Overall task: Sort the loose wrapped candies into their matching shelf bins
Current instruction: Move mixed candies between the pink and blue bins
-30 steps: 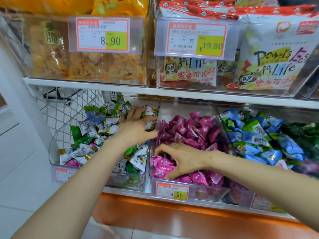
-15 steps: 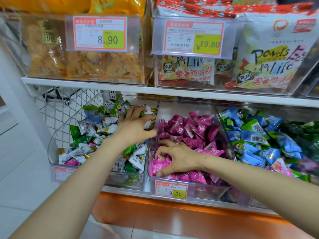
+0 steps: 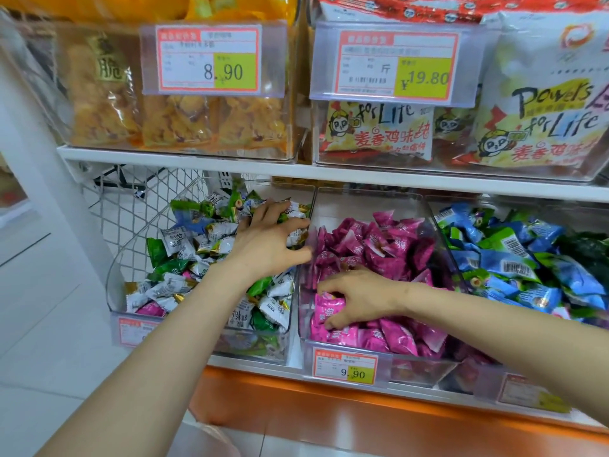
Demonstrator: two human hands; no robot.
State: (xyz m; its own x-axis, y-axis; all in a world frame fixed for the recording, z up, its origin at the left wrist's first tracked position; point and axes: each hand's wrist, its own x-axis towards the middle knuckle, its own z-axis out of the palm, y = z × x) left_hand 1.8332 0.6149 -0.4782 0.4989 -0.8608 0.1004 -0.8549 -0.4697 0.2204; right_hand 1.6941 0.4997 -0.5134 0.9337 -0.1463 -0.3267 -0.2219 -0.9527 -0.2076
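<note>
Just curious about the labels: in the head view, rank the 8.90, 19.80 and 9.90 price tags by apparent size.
1. 19.80 tag and 8.90 tag: nearly alike, too close to rank.
2. 9.90 tag: clearly smallest, possibly just farther.

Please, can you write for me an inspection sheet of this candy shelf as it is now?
Surface: white lower shelf carries three clear bins.
Job's things: left bin holds white and green candies plus a stray pink candy; middle bin, pink candies; right bin, blue and green candies.
Clutter: snack bags stacked above.
Grips: left hand on left bin's candies, hold unclear; right hand pinches pink candies.
Cables: nothing seen.
Surroundings: wire mesh, tiled floor.
</note>
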